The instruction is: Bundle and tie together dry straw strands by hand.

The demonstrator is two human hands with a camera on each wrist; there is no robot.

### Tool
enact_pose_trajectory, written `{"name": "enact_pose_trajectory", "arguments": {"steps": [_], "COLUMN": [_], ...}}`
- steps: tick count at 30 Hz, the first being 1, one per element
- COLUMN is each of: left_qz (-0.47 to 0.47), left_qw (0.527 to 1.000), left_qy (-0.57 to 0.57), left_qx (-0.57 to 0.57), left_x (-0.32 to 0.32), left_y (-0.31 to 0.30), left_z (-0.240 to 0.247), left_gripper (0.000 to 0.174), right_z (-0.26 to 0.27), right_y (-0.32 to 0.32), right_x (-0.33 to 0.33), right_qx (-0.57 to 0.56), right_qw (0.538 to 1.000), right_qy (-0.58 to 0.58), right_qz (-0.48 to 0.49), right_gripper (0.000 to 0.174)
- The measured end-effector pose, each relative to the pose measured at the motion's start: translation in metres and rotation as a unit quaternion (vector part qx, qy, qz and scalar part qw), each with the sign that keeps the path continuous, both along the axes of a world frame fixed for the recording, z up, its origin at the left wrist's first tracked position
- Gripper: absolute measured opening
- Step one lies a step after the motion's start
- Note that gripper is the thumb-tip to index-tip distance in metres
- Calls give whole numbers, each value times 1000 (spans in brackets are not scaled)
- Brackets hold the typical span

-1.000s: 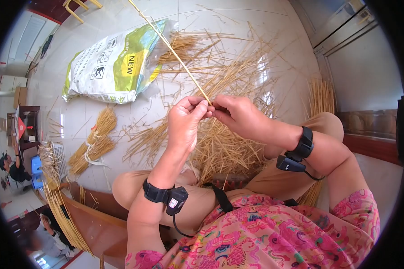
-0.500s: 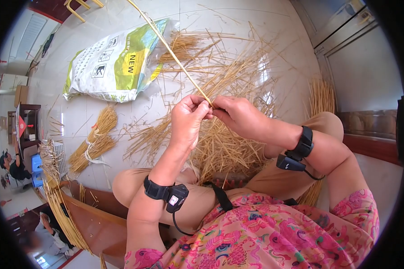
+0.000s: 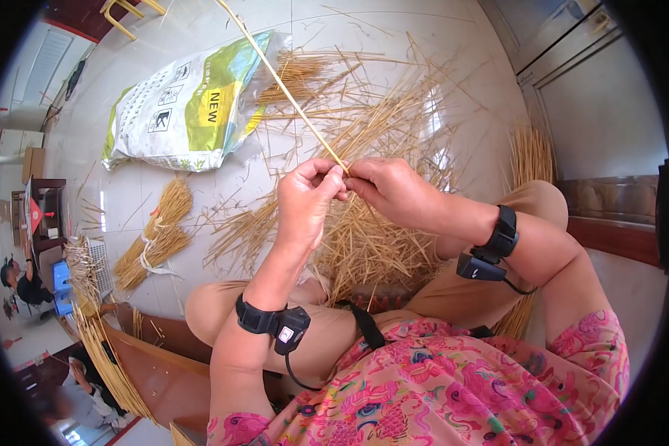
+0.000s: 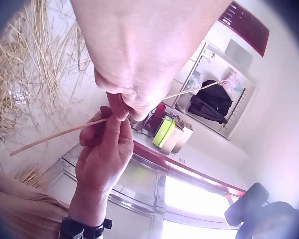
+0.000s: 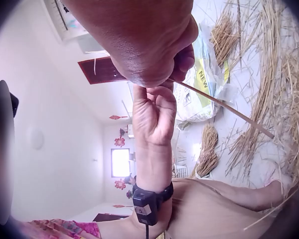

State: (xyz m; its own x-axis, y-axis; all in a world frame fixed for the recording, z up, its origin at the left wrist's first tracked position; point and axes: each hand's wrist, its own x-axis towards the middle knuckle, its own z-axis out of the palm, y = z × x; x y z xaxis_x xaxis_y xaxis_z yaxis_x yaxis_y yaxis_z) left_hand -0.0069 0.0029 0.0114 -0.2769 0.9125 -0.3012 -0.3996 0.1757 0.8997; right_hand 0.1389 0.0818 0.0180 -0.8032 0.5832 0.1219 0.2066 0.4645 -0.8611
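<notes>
Both hands meet in front of the body, above a heap of loose straw [image 3: 379, 245]. My left hand [image 3: 302, 201] pinches a long pale-yellow straw stalk [image 3: 293, 102] between thumb and fingers. Right beside it, my right hand [image 3: 398, 189] pinches the same stalk, thumb and bent forefinger meeting the left fingertips. In the head view the long part runs up and left, past the top edge. A shorter end of the stalk [image 4: 55, 135] sticks out beyond the right hand in the left wrist view. The fingers hide the pinched stretch.
A white and green plastic bag [image 3: 175, 111] lies on the tiled floor with straw by its mouth. Left of the heap lies a tied straw bundle [image 3: 154, 236]. Upright straw [image 3: 532, 160] leans near a metal door [image 3: 602, 119]. People are at the far left.
</notes>
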Motion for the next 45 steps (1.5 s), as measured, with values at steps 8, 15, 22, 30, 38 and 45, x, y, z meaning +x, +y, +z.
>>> {"name": "enact_pose_trajectory", "arguments": {"steps": [8, 15, 22, 30, 38, 45], "left_qz": [15, 9, 15, 15, 12, 11], "left_qw": [1000, 999, 999, 999, 999, 999], "left_qy": [5, -38, -42, -45, -49, -41], "left_qx": [-11, -4, -2, -1, 4, 28], "left_x": [4, 3, 5, 6, 4, 1], "left_y": [-1, -3, -2, -2, -3, 0], "left_z": [0, -4, -5, -5, -7, 2], "left_gripper": [5, 5, 5, 6, 7, 6], "right_z": [-5, -7, -5, -6, -2, 1], "right_y": [-2, -5, -5, -5, -5, -3], "right_x": [0, -1, -1, -1, -1, -2], "right_qx": [73, 74, 61, 69, 0, 28], "right_qw": [997, 997, 998, 997, 1000, 998], "right_qy": [24, 27, 26, 28, 1, 24], "right_qz": [7, 4, 5, 3, -4, -43], "right_gripper": [7, 7, 11, 10, 13, 9]}}
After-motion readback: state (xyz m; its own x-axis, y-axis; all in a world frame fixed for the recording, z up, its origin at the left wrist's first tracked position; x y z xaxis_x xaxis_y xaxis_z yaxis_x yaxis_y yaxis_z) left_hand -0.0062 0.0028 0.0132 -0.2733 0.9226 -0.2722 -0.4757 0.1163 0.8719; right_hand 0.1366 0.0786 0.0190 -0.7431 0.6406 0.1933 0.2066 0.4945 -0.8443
